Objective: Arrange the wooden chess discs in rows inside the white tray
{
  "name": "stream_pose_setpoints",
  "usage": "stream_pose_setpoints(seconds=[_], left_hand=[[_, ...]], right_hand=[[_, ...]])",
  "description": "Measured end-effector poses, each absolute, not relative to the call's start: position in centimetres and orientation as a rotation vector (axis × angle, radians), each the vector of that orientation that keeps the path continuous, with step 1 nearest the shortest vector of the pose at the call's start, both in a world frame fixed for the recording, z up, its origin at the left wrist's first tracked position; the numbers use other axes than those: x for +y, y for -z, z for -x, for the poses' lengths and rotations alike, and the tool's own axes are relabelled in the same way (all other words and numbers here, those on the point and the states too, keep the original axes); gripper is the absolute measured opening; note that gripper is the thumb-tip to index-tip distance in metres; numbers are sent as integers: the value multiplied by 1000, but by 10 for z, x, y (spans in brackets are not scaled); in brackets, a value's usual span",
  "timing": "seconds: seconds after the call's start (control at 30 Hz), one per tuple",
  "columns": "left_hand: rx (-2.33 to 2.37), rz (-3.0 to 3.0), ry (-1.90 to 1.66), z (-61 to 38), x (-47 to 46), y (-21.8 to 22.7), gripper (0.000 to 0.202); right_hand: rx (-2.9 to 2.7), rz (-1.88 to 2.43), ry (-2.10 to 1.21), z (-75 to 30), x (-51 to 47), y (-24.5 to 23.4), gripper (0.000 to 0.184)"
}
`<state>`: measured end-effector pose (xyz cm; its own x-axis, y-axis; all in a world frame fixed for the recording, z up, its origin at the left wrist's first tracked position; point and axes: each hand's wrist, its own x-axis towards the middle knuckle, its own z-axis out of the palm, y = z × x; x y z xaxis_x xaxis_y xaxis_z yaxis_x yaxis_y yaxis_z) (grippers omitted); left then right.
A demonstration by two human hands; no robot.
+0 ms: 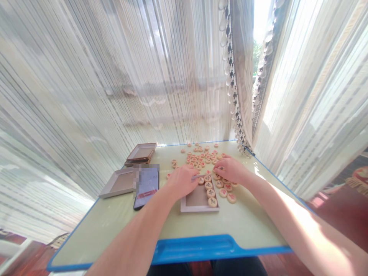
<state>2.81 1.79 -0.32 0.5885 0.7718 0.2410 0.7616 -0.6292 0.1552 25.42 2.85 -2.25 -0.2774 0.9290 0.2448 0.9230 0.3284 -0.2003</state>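
A shallow open box (194,199) lies near the middle of the table. Along its right side stands a column of round xiangqi pieces with dark characters, such as the lowest piece (212,202); another piece (201,180) sits near its far edge. My left hand (182,181) is curled over the box's far left part, fingers at the rim. Just right of the box, my right hand (232,170) bends down among loose pieces, its fingertips closed at a xiangqi piece (220,168) partly hidden under them. Red-marked and dark-marked pieces (223,192) lie beside the box.
Many more pieces (198,159) are scattered beyond my hands. To the left are a phone (147,188), a shallow box part (117,183) and a stacked brown-edged box (141,152). The table has a blue rim (195,247); string curtains (172,76) hang behind it.
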Motion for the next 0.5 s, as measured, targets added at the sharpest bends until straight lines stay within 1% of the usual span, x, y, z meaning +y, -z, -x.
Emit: stream_pose_setpoints(seconds=[0.13, 0.4, 0.5], left_hand=[[1254, -2801, -422, -29, 17, 3, 22], [1306, -2797, -329, -30, 13, -2, 23], [1320, -2814, -323, -31, 12, -2, 27]], right_hand=[[-2290, 1652, -7, -255, 28, 22, 25], [-2267, 1658, -42, -253, 27, 21, 23], [-2261, 1666, -54, -252, 26, 20, 23]])
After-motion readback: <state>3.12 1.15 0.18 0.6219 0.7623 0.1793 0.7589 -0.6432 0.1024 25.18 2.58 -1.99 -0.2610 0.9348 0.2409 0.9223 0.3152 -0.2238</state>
